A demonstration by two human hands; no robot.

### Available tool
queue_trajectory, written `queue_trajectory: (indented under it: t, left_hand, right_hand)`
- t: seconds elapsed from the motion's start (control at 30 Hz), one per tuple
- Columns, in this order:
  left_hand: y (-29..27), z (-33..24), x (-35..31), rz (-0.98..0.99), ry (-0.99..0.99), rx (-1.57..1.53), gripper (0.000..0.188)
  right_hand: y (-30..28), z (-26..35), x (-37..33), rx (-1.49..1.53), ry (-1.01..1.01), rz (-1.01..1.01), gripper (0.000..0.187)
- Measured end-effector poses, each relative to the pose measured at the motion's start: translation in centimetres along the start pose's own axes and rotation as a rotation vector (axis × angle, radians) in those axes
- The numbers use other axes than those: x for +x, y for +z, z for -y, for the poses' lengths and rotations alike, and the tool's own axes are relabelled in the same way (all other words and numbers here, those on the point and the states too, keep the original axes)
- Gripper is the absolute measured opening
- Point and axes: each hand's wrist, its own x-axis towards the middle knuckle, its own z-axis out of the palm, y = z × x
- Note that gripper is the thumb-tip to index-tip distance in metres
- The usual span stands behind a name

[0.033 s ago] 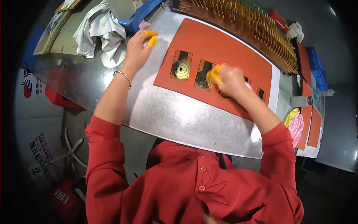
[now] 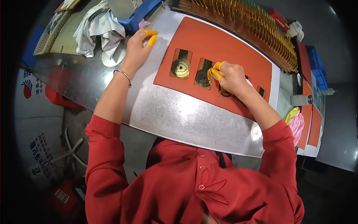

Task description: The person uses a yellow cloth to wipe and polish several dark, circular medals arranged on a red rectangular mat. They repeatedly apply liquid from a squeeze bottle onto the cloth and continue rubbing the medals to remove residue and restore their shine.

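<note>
Several flat rectangular plates with black and gold patterns lie in a row on an orange-red mat. The leftmost plate point(image 2: 181, 64) bears a bright gold round design. My right hand point(image 2: 232, 77), with yellow finger covers, bends its fingers together against the right edge of the second plate point(image 2: 203, 74). Whatever is pinched there is too small to make out; a bit of pink shows beside the palm. Under that hand the third plate point(image 2: 225, 92) is partly hidden. My left hand point(image 2: 138, 46) rests left of the mat point(image 2: 220, 41), its covered thumb and forefinger apart, holding nothing.
A rack of gold-coloured pieces point(image 2: 257, 31) stands along the far side. Crumpled white cloth point(image 2: 100, 30) and a blue tray point(image 2: 140, 16) lie at the far left. To the right are a clear bottle point(image 2: 299, 100) and pink cloth point(image 2: 296, 127). The metal table edge is near my body.
My right hand has shifted slightly upward at the second plate, and more of the third plate shows beneath it. The left hand stays in place.
</note>
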Motion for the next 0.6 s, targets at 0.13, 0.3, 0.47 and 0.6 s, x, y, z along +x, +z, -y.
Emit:
queue_trajectory:
  t: [0.13,0.3,0.47,0.6]
  left_hand:
    - [0.0,0.8,-0.6,-0.009,0.029,-0.028,0.018]
    - [0.0,0.4,-0.1,-0.001,0.042,0.020,0.016]
    - [0.1,0.3,-0.3,-0.010,0.014,-0.054,0.016]
    - [0.2,0.7,-0.1,0.010,0.019,-0.022,0.016]
  right_hand:
    - [-0.2,2.6,-2.4,0.057,-0.126,0.105,0.015]
    - [0.1,0.6,-1.1,0.005,-0.043,-0.001,0.012]
    - [-0.3,2.7,-2.5,0.076,-0.080,0.040,0.015]
    - [-0.3,2.9,-2.2,0.085,-0.096,0.050,0.016]
